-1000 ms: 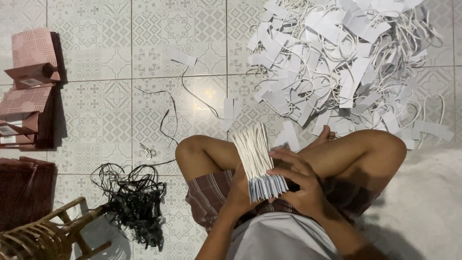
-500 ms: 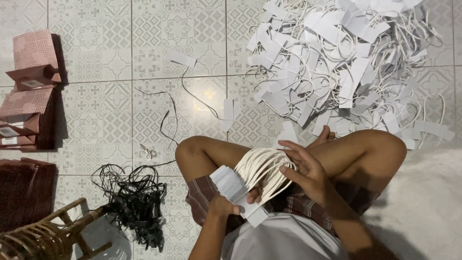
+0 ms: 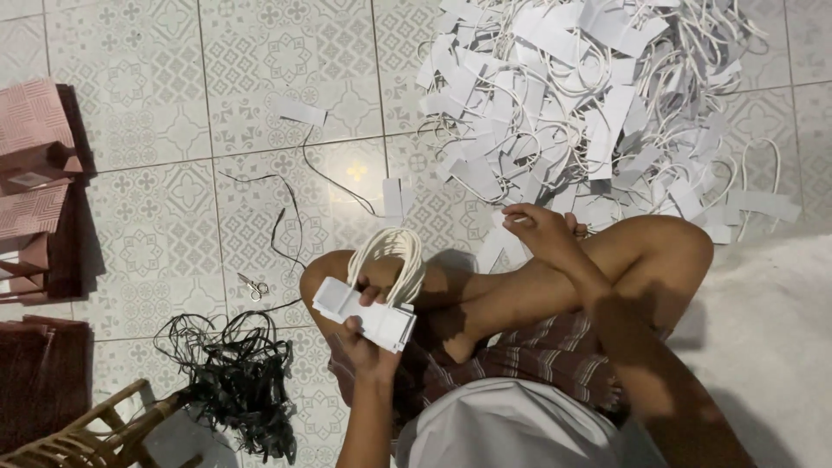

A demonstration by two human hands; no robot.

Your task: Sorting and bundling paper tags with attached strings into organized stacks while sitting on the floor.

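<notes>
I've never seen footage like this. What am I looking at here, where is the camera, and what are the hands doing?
No machine here: a person sits cross-legged on a tiled floor, and a camera on their head looks down. The left hand holds a bundle of white card tags with cord loops. The right hand reaches to a big pile of the same white tags. Also on the floor: small scissors, a tangle of black cord, pink and brown paper bags, and a wooden chair's corner.
</notes>
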